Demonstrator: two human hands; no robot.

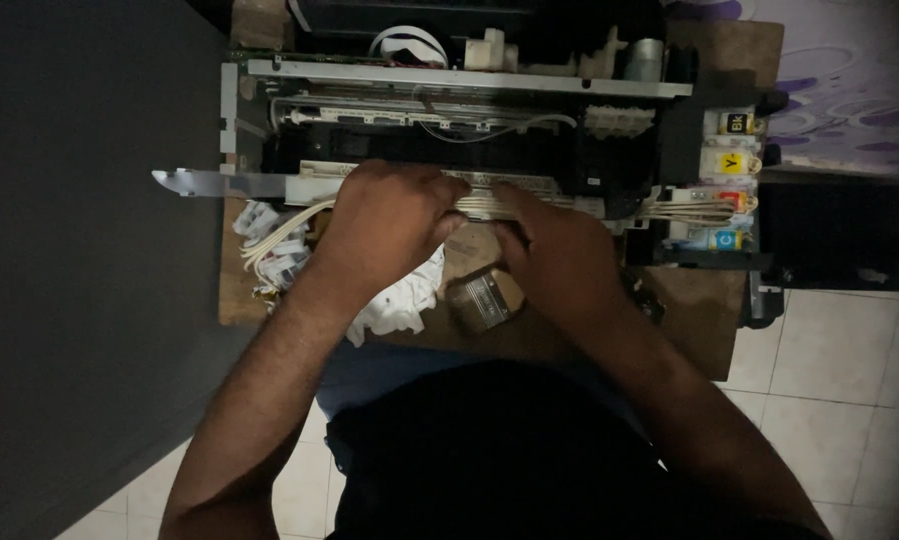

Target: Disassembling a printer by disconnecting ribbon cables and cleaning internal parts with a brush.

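a person's left hand and right hand meet over the front edge of an opened printer set on a wooden board, seen from above in dim light. both hands curl onto a flat band of pale tubes that shows in the gap between them; the left fingers are folded down over it and the right fingers press in from the other side, though how firmly either pinches it cannot be told, since the fingertips are hidden. the band lies at the near rail of the printer, its long axis running left to right, one end trailing off as loose loops at the left corner and the other leading toward the ink tanks at the right. as a judgement, the work looks well under way: the cover is off, the metal frame and inner parts stand bare, and the tubes sit partly out of place at the left, while the tank end still appears connected. a crumpled white cloth and a small brush lie on the board just below the hands. a tiled floor shows at the right.
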